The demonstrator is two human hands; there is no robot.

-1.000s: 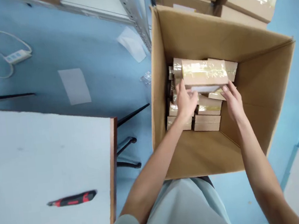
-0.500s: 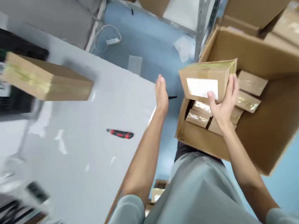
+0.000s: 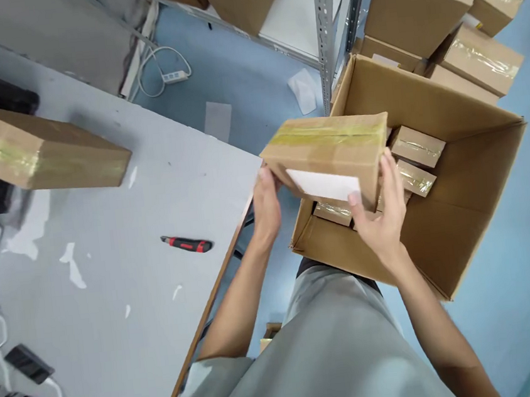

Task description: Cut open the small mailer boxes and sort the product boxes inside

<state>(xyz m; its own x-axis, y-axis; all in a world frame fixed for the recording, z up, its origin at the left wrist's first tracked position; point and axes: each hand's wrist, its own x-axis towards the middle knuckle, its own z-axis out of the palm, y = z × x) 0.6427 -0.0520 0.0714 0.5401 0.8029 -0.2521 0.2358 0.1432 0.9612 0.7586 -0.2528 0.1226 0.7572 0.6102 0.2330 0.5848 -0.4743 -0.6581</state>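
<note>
Between my hands is a taped cardboard box (image 3: 330,147) with a white label on its near side, tilted above the left part of a large open carton (image 3: 467,228). My right hand (image 3: 382,211) grips its right end, thumb by the label. At the left end, my left hand (image 3: 266,204) presses against the box, its fingers partly hidden behind the corner. Inside the carton lie several smaller taped boxes (image 3: 418,146). A black and red utility knife (image 3: 187,243) rests on the grey table (image 3: 127,289) to my left.
Another taped box (image 3: 71,156) stands on the table at the left. A metal shelf post (image 3: 325,28) rises behind the carton, near stacked boxes (image 3: 419,5). A power strip (image 3: 174,77) and white paper (image 3: 303,90) lie on the blue floor.
The held box has moved left and turned, its taped face now showing more. My left hand, apart from it before, now touches its left end. The view has shifted right.
</note>
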